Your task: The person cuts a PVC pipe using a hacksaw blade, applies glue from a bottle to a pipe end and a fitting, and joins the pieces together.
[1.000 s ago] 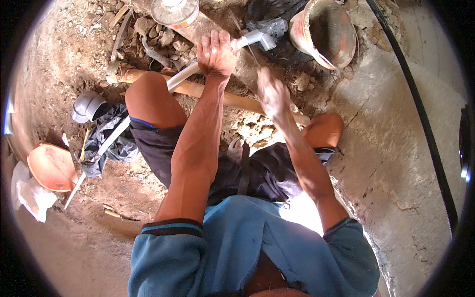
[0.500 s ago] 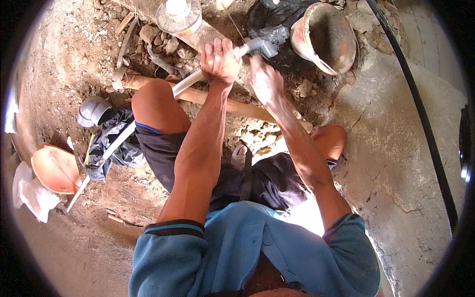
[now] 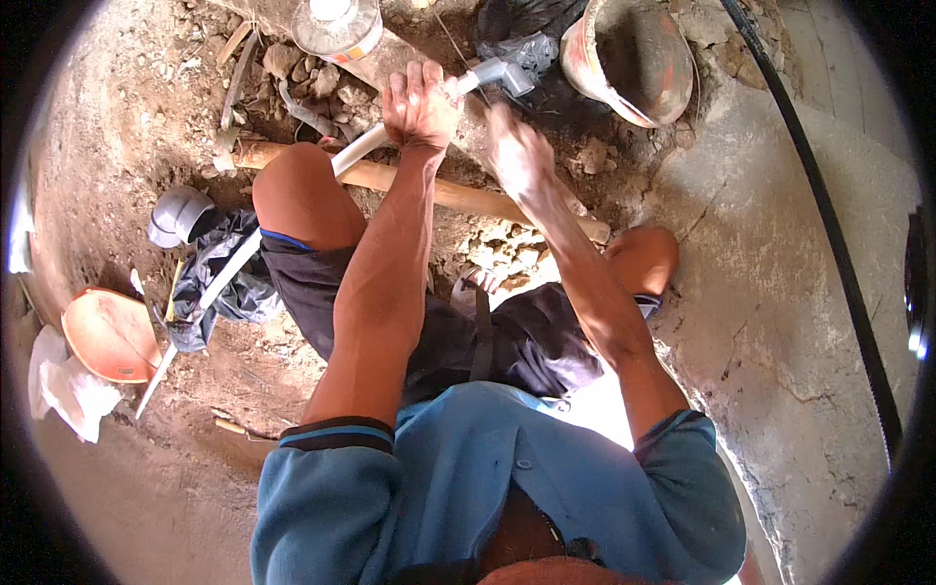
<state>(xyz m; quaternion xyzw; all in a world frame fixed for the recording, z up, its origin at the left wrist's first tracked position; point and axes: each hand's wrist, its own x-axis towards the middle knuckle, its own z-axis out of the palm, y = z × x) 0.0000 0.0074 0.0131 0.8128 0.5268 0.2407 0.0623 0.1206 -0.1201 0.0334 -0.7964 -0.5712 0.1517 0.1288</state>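
From where I stand, the person's left hand [image 3: 422, 105] is wrapped tight around a pale pipe [image 3: 363, 149], knuckles up, with no gap between fingers and palm that I can see. The pipe slants through that fist: on the far right side it ends in a grey elbow fitting [image 3: 509, 76], and on the near left side it runs down behind the left knee [image 3: 307, 195].

The right hand [image 3: 522, 156], just to the right of the left one and a little nearer the body, is blurred. Its fingers are curled in, and a thin strip [image 3: 454, 41] runs from them up past the pipe, close to the left hand; the blur hides exactly how it is gripped.

A wooden pole [image 3: 478, 202] lies crosswise beneath both forearms. Beyond the left hand, slightly left, stands a round can [image 3: 341, 37]. Crumpled black plastic [image 3: 531, 51] sits beyond the right hand, and farther right a dirty bucket [image 3: 583, 70] leans open. Well off to the left hand's near left lie a grey fitting [image 3: 177, 219] and an orange shell-shaped thing [image 3: 112, 336].
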